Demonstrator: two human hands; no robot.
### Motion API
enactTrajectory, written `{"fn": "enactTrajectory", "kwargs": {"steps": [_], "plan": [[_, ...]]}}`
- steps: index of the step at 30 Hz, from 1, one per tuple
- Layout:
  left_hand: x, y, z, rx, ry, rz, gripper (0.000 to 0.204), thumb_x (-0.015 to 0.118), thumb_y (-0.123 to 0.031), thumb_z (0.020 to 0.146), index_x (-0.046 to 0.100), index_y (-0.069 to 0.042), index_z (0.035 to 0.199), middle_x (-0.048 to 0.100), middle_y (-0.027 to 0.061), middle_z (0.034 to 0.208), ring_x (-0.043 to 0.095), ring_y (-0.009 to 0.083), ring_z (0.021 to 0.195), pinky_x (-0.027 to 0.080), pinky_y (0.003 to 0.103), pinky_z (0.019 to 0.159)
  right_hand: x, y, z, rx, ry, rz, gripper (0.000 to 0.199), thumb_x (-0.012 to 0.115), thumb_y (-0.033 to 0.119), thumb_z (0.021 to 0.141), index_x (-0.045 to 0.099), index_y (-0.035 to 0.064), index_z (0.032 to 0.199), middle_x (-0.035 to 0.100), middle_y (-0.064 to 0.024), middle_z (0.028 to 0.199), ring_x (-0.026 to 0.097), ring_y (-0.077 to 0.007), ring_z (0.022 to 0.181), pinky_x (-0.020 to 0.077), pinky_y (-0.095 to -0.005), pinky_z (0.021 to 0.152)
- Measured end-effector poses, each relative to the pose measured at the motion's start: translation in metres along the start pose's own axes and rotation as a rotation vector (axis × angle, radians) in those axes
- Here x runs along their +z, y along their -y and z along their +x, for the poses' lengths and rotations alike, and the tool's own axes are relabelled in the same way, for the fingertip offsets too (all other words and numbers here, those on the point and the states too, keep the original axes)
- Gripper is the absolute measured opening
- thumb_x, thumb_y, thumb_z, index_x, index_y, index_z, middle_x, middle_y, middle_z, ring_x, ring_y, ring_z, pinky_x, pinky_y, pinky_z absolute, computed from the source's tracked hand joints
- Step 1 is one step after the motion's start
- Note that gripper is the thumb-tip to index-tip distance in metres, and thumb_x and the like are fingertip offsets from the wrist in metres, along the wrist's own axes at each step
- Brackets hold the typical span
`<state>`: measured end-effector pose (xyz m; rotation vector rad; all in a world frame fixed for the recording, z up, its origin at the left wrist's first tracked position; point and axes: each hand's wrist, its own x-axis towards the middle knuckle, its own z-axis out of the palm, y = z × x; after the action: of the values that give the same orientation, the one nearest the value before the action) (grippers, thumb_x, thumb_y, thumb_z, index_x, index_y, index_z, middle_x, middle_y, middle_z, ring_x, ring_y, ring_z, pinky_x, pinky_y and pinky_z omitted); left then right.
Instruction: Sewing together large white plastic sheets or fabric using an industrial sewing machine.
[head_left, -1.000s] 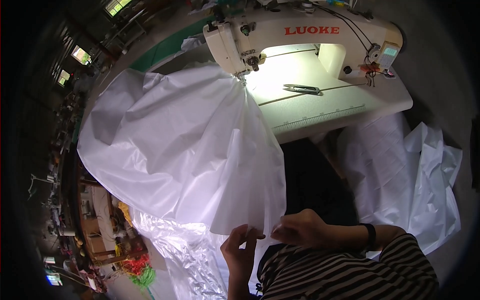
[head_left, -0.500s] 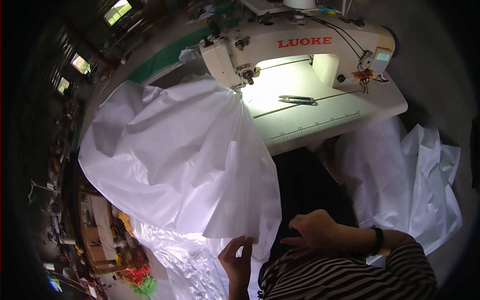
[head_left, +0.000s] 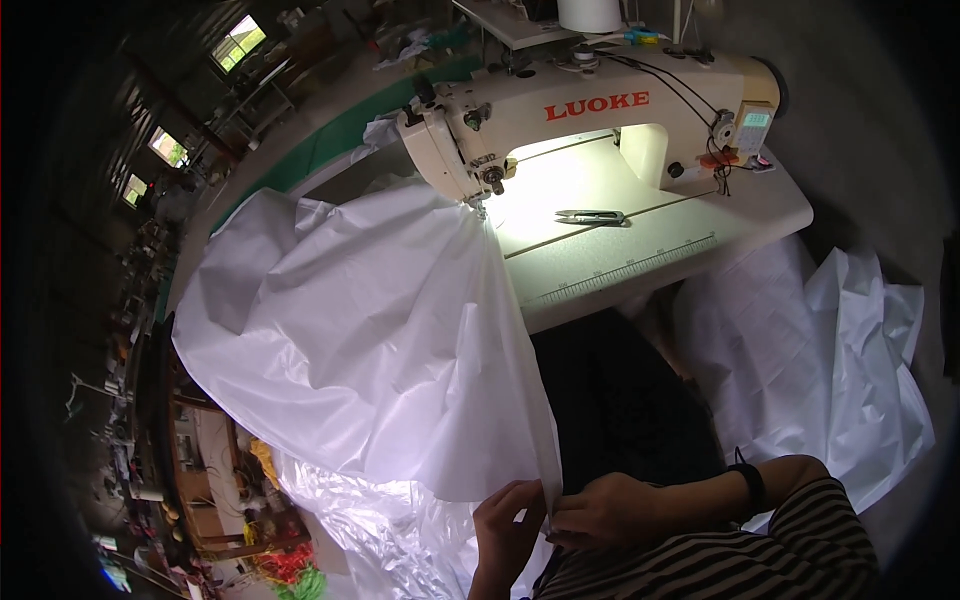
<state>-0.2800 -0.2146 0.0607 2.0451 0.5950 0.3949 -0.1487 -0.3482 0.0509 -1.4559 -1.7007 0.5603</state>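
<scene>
The wide, glossy white sheet of thin fabric [head_left: 370,330] spreads from 8 to 12 o'clock of the hands, its nearest edge between them; its long folds run from there toward 11 to 12 o'clock, where they gather under the needle. The flat white desk with a printed ruler scale [head_left: 745,215] lies at about 1 o'clock, carrying the cream-coloured metal sewing machine with a long arched arm [head_left: 680,110]. Both hands are close to the sheet's near corner, the left slightly nearer its main spread. The right hand [head_left: 603,508] comes in from 3 o'clock, fingers curled and pointing to 9 o'clock against the edge; whether it pinches cannot be told. The left hand [head_left: 508,520] rises from 6 o'clock, thumb and forefinger pinching the hem. The slim dark metal thread snips [head_left: 592,217] lie on the desk, near 12 o'clock.
</scene>
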Motion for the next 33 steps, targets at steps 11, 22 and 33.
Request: {"fn": "enactTrajectory", "kwargs": {"steps": [11,22,33], "plan": [[-0.002,0.004,0.010,0.372,-0.056,0.203,0.013,0.066,-0.001,0.077,0.062,-0.006,0.088,0.066,0.0109,0.077,0.067,0.0284,0.069,0.053,0.036,0.061,-0.012,-0.101,0.032,0.174,-0.544,0.697,0.021,0.054,0.019,0.098,0.061,0.0026,0.108,0.062,-0.0076,0.104,0.062,-0.0158,0.099,0.0524,-0.0292,0.084],[0.002,-0.022,0.043,0.479,0.347,0.157,0.014,0.061,-0.002,0.084,0.059,-0.003,0.098,0.058,0.0158,0.072,0.060,0.0362,0.063,0.048,0.043,0.057,-0.060,-0.116,0.117,0.550,-0.373,-0.374,0.051,0.054,0.025,0.093,0.047,-0.0053,0.134,0.066,-0.0156,0.073,0.066,-0.0285,0.062,0.0534,-0.0371,0.061],[0.002,-0.003,0.100,0.529,0.326,0.455,0.005,0.055,-0.014,0.088,0.055,-0.012,0.092,0.058,0.0062,0.076,0.064,0.0242,0.063,0.050,0.037,0.052,-0.049,-0.146,0.162,0.647,-0.144,-0.943,0.057,0.055,0.011,0.086,0.043,-0.0072,0.139,0.064,-0.0049,0.061,0.065,-0.0217,0.052,0.0488,-0.0345,0.046]]}}
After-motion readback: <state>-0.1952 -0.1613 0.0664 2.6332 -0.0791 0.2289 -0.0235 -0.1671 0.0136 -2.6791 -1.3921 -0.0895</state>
